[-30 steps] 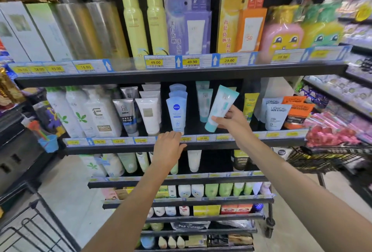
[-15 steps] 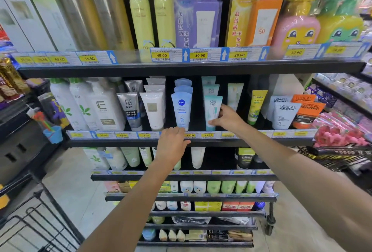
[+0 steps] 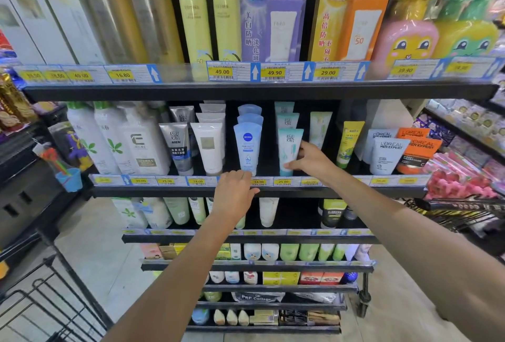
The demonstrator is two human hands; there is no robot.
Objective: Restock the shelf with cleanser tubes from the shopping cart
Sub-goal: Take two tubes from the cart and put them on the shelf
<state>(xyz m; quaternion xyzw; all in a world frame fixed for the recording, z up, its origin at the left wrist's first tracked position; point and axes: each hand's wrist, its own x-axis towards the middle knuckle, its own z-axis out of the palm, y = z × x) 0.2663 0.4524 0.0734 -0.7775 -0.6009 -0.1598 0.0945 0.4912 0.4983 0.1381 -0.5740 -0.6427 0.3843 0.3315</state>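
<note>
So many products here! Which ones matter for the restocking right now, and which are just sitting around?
In the job:
teal cleanser tube, held by right hand
left hand on shelf edge

Just there:
Nivea tube
yellow spray cans
L'Oreal tubes

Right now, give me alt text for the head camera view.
The right hand holds a teal cleanser tube upright on the second shelf, beside a Nivea tube. The left hand rests on the shelf's front edge.

A teal-and-white cleanser tube (image 3: 289, 150) stands cap-down at the front of its row on the shelf (image 3: 355, 191).
</note>
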